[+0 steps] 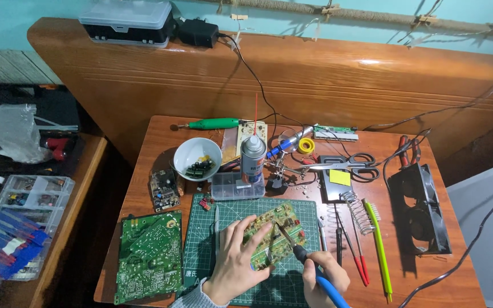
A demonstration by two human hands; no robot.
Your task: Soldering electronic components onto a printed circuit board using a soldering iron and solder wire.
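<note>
Two hands work on a green mat (pixel 246 285). The right hand (pixel 323 276) grips a blue soldering iron (pixel 300 254), tip touching a circuit board (pixel 272 234). The left hand (pixel 236 262) lies flat, pinning that board. Left lies a larger board (pixel 148 256); beyond, a spray can (pixel 253 158) and bowl (pixel 197 158).

Counted items lying on the surface (pixel 417 268).
Showing three circuit boards (pixel 148 256), one white bowl (pixel 197 158), one spray can (pixel 253 158), one pair of scissors (pixel 343 165), two hands (pixel 232 265).
</note>
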